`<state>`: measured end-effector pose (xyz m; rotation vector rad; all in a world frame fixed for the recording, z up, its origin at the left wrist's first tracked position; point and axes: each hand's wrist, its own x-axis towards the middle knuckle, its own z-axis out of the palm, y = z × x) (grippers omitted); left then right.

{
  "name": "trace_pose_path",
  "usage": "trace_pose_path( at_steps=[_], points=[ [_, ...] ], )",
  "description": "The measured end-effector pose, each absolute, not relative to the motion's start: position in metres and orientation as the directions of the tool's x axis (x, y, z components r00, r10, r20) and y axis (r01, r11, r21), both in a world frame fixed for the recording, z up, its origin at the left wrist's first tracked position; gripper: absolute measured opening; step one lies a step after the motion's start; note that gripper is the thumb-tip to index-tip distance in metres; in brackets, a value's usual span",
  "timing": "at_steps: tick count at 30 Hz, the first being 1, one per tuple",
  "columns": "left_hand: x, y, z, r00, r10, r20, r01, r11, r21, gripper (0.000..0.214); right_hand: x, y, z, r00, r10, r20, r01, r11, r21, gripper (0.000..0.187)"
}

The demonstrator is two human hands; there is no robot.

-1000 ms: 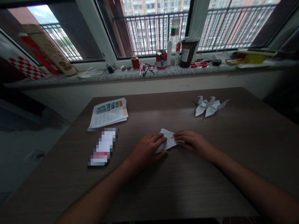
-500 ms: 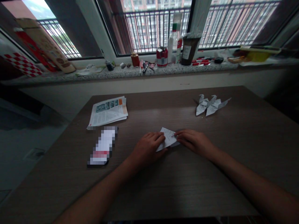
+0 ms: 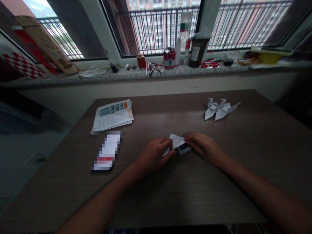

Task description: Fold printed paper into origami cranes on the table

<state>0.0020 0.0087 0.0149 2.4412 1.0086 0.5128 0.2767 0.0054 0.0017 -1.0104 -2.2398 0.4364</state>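
L hand [image 3: 156,153] & R hand [image 3: 205,145]: fingers pinched folded printed paper [image 3: 176,140]; paper cranes [image 3: 221,112] sat at its 2 o'clock. Risk: uneven R pull cld've skewed crease.

I am holding a small piece of folded paper [image 3: 177,141] between my left hand [image 3: 156,152] and my right hand [image 3: 204,145], and it is resting low over the middle of the table [image 3: 156,198]. It is showing a white face with fine dark print, too small for me to be reading. One corner is pointing away from me, and creased edges are running down from it toward both sides. On the right, a lower layer is jutting out toward me from beneath the upper one, showing a dark patch with a pale border. My fingers are covering both ends, so its full outline is staying hidden.
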Motion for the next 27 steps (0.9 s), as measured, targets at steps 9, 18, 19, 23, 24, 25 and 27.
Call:
trace_pose_path(
  at_steps=[9, 18, 19, 23, 24, 25, 27],
  points=[
    [-0.002, 0.010, 0.015, 0.678, 0.717, 0.164, 0.509, -0.618, 0.599, 0.016, 0.280, 0.003, 0.009, -0.612, 0.707, 0.355, 0.466, 0.685, -0.560, 0.011],
    [0.001, 0.008, 0.012, 0.649, 0.735, 0.196, 0.565, -0.638, 0.523, 0.020, 0.279, 0.001, 0.004, -0.576, 0.705, 0.414, 0.567, 0.709, -0.419, 0.022],
    [0.002, 0.008, 0.012, 0.643, 0.739, 0.201, 0.569, -0.637, 0.521, 0.020, 0.278, -0.001, 0.004, -0.585, 0.682, 0.439, 0.574, 0.730, -0.369, 0.021],
    [0.003, 0.007, 0.011, 0.613, 0.754, 0.233, 0.562, -0.625, 0.542, 0.018, 0.274, -0.007, 0.007, -0.671, 0.559, 0.487, 0.580, 0.805, -0.125, 0.032],
    [0.003, 0.007, 0.011, 0.601, 0.759, 0.251, 0.557, -0.623, 0.549, 0.017, 0.273, -0.008, 0.008, -0.684, 0.540, 0.490, 0.584, 0.808, -0.075, 0.034],
    [0.003, 0.007, 0.011, 0.585, 0.764, 0.271, 0.554, -0.621, 0.554, 0.015, 0.272, -0.008, 0.008, -0.695, 0.524, 0.491, 0.587, 0.809, -0.032, 0.035],
    [0.004, 0.008, 0.012, 0.543, 0.780, 0.312, 0.556, -0.612, 0.562, 0.012, 0.269, -0.009, 0.009, -0.705, 0.501, 0.502, 0.594, 0.804, 0.034, 0.034]
  ],
)
